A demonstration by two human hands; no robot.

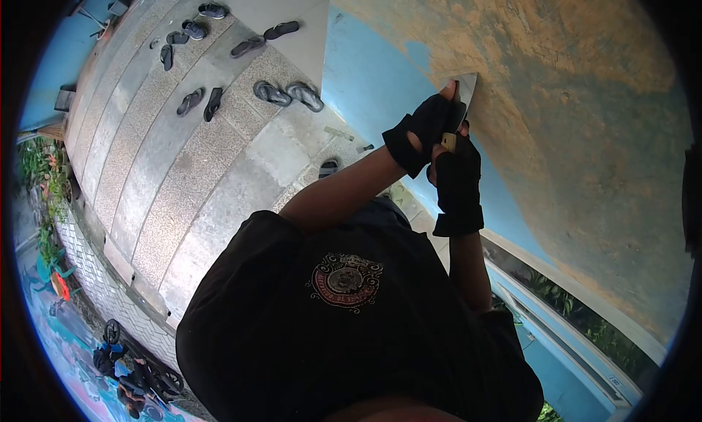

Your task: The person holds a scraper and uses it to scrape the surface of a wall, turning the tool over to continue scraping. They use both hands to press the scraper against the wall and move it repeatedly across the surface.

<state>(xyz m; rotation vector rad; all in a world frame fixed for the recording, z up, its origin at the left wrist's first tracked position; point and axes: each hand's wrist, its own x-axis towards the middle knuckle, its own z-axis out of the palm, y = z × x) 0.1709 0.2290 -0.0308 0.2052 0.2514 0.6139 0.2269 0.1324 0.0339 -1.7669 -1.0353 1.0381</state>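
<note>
A scraper with a broad metal blade [466,87] has its edge against the wall [563,130], where the blue paint is partly gone and rough brown and grey patches show. My left hand [428,126], in a black fingerless glove, grips the scraper near its blade, with one digit laid along the metal. Just below it, my right hand [459,177], in the same kind of glove, is closed round the handle, whose pale end [449,141] shows between the hands. Some of the fingers are hidden.
Several sandals and shoes [272,93] lie on the paved floor [241,177] to the left. A motorbike [146,374] stands at the lower left, near plants [50,173]. A blue-framed window or ledge [563,341] is at the lower right, below the wall.
</note>
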